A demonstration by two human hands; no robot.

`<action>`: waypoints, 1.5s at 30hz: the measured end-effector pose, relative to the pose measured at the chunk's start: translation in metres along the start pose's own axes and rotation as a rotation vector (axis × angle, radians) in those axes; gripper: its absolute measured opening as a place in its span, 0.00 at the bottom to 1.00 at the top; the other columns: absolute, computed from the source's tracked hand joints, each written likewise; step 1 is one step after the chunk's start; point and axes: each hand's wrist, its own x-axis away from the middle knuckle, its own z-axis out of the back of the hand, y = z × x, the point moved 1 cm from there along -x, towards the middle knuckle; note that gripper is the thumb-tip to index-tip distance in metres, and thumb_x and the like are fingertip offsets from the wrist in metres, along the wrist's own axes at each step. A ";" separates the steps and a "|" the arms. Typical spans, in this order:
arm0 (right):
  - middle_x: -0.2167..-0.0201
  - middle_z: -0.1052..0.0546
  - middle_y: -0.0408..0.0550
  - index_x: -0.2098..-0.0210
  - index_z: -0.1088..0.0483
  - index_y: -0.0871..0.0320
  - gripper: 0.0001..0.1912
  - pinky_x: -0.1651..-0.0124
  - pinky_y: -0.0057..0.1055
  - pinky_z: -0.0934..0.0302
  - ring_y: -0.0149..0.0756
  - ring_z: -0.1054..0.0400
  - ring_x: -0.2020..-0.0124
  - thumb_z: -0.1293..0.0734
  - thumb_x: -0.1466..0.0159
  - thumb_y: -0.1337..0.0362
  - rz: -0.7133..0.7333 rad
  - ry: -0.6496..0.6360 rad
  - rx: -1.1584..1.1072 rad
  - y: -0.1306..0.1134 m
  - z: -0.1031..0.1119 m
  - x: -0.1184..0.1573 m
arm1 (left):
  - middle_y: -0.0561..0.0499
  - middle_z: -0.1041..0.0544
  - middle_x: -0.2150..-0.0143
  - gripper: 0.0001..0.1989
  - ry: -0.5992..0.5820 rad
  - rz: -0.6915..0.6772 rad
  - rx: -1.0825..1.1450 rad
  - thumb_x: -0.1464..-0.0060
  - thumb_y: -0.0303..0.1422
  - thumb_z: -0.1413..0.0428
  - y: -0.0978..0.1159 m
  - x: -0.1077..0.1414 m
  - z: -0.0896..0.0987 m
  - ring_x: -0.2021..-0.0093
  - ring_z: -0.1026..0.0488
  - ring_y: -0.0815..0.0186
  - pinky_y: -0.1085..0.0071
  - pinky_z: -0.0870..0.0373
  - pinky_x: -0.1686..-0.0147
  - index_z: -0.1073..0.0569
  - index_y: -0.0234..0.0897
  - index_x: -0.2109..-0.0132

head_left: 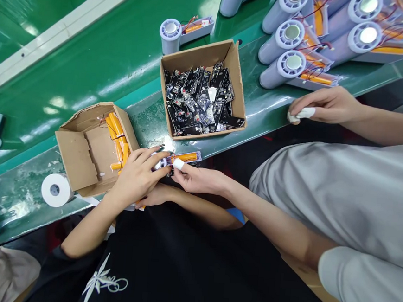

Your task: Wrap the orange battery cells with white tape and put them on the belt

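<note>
My left hand point(136, 176) reaches over the round end of a lavender plastic housing point(198, 156), its fingers bent around that end. An orange wrapped battery point(188, 157) lies in the housing's tray, with thin wires beside it. A co-worker's hand point(199, 178) with a white-covered fingertip touches the same housing from the right. My right hand point(158, 195) is lower, partly behind my left wrist at the bench edge. Its fingers are curled, and a bit of orange and white shows under them; what it holds is mostly hidden.
An open carton point(78, 157) with orange batteries stands left, beside a white tape roll point(56, 190). A carton point(241, 86) of black circuit boards stands behind. Several lavender housings point(283, 69) fill the right rear. The co-worker's other hand point(325, 105) hovers near the bench edge.
</note>
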 end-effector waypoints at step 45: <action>0.60 0.16 0.55 0.88 0.54 0.62 0.21 0.63 0.09 0.41 0.22 0.19 0.56 0.61 0.44 0.79 0.277 -0.085 1.636 -0.047 0.014 0.032 | 0.49 0.18 0.57 0.15 0.177 0.283 0.529 0.28 0.44 0.44 -0.046 -0.052 0.051 0.56 0.22 0.63 0.63 0.25 0.51 0.24 0.39 0.58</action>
